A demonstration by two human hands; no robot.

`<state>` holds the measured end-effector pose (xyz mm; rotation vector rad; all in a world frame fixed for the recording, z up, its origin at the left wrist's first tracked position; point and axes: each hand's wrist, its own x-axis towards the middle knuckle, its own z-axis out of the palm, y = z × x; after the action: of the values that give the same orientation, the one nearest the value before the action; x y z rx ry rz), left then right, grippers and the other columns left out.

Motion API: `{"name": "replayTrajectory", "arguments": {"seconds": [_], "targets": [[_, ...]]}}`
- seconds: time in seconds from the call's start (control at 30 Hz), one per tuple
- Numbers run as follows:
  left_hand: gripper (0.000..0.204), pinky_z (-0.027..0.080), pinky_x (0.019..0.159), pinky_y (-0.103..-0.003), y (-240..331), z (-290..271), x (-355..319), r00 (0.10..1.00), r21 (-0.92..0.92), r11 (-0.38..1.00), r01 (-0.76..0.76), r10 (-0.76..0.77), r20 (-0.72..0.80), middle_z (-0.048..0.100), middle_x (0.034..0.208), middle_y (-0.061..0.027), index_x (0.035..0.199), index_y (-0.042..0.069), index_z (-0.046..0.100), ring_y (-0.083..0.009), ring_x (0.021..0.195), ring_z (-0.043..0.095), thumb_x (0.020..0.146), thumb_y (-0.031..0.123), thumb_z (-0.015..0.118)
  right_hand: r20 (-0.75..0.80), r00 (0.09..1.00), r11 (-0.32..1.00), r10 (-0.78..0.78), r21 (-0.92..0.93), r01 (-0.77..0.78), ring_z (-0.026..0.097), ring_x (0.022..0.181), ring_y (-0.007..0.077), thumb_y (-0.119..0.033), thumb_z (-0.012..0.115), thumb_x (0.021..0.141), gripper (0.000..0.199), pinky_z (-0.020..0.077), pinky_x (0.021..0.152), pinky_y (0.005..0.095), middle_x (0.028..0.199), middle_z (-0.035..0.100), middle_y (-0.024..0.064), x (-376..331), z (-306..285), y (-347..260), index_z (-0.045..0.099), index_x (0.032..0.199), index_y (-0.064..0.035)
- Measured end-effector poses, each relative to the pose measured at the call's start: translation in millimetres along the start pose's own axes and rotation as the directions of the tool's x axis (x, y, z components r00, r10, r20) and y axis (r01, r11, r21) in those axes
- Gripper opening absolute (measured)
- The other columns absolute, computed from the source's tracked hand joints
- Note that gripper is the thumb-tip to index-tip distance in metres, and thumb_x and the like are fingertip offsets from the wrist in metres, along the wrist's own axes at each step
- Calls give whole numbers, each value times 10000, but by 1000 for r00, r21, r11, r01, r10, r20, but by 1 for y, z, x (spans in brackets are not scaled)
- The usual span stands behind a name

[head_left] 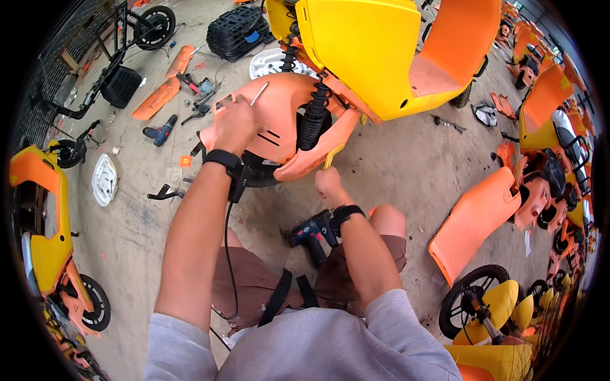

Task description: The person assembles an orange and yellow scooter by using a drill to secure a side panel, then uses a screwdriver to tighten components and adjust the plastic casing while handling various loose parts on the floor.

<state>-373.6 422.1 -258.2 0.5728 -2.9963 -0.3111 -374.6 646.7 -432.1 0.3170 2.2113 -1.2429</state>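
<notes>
My left hand (235, 126) is closed over the far left part of a rounded orange body panel (279, 101), its thumb lying on the surface. A thin silver rod (259, 94) lies beside its fingers; whether they hold it I cannot tell. My right hand (328, 185) is closed around a curved yellow piece (333, 154) at the panel's near right edge. A black coil-spring shock absorber (314, 114) runs beside the panel, below the yellow scooter body (359, 57). Between my legs stands a cordless drill (311, 238).
To the left lie another cordless drill (162, 130), loose orange panels (157, 100) and a white oval part (104, 180). A black crate-like part (236, 33) stands farther back. On the right are a large orange panel (475, 225), a black wheel (470, 298) and several scooters.
</notes>
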Motion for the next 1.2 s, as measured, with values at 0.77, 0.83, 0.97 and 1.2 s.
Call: {"name": "replayTrajectory", "arguments": {"seconds": [0.77,0.83,0.97,1.2], "targets": [[745,548,818,-404,0,3,-2,996,23,998,64,-65,56,584,1154,-298,1161,-55,525,-378,982,658,628,321,885,283,940,181,-192,951,-249,519,667,177,-523,407,986,466,456,642,306,759,558,47,-13,5,6,539,900,-85],[730,531,843,-413,-6,5,-1,998,5,999,40,-40,38,612,1123,-263,1147,-49,530,-370,1005,648,626,323,883,238,962,156,-136,964,-217,489,625,160,-560,405,985,480,408,589,279,714,528,21,-14,10,-2,528,882,-107],[711,485,899,-434,-5,9,1,999,8,1000,18,-18,33,666,1048,-177,1130,-33,540,-341,1047,628,623,333,878,370,919,261,-136,908,-327,361,521,100,-541,445,983,444,316,497,246,609,383,-46,-4,-7,12,479,836,-123],[746,425,984,-463,-9,5,-1,998,31,1000,-5,3,70,655,1086,-213,1167,-43,542,-366,1128,583,622,342,876,503,863,410,48,778,-476,293,471,61,-498,465,993,412,251,432,214,583,319,-72,-5,-35,-3,456,841,-115]]}}
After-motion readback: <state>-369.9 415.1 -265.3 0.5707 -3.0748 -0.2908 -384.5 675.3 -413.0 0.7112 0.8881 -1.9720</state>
